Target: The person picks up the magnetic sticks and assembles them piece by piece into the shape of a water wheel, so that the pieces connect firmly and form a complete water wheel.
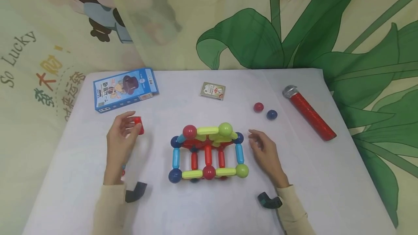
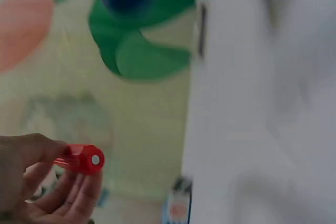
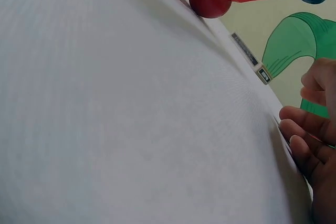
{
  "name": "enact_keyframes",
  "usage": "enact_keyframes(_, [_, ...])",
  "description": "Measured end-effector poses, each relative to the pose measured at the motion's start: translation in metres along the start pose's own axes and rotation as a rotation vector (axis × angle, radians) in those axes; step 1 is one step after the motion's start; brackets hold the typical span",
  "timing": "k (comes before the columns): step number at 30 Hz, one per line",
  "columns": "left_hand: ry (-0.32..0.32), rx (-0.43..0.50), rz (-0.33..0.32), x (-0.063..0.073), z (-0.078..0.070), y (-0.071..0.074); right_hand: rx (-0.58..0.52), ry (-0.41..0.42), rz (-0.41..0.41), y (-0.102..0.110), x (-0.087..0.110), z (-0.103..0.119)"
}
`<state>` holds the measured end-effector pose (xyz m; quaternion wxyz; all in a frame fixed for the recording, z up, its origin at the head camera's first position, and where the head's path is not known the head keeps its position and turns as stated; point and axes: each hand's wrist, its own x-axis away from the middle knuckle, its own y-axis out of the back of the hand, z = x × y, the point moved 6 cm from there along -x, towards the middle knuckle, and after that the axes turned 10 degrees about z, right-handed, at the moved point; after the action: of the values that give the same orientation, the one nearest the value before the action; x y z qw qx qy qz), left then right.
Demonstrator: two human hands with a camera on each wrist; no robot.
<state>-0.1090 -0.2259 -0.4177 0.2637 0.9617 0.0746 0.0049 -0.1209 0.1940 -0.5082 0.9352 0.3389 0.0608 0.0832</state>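
Observation:
My left hand [image 1: 121, 137] pinches a short red magnetic building rod [image 1: 139, 125] between thumb and fingers, above the table left of the structure. In the left wrist view the rod [image 2: 84, 159] shows a round pale spot on its end. A structure of rods and balls [image 1: 209, 160] stands mid-table, in red, blue and yellow-green. My right hand [image 1: 266, 155] is just right of it, fingers loosely bent and holding nothing. In the right wrist view, that hand [image 3: 315, 135] is partly cut off by the frame edge.
A blue box [image 1: 125, 90] lies at the back left, a small card pack [image 1: 213, 91] at the back middle. A loose red ball [image 1: 258, 107] and blue ball [image 1: 271, 114] lie near a red microphone [image 1: 310, 113]. Small coloured pieces [image 1: 123, 172] are mostly hidden by my left wrist.

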Motion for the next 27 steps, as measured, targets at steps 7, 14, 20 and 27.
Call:
enact_keyframes(7, [-0.402,0.372,0.379,0.075,-0.074,-0.068,0.007,-0.006,-0.027,0.002,-0.001,-0.001])
enact_keyframes(14, [-0.49,0.213,0.487,0.097,-0.084,-0.101,-0.009,-0.018,-0.013,-0.001,0.003,0.001])
enact_keyframes(20, [-0.46,0.133,0.449,0.092,-0.078,-0.09,-0.005,-0.017,-0.016,-0.002,0.004,0.001])
enact_keyframes(27, [-0.213,-0.227,0.047,0.041,-0.012,-0.008,-0.004,-0.02,-0.016,-0.002,0.002,0.002])
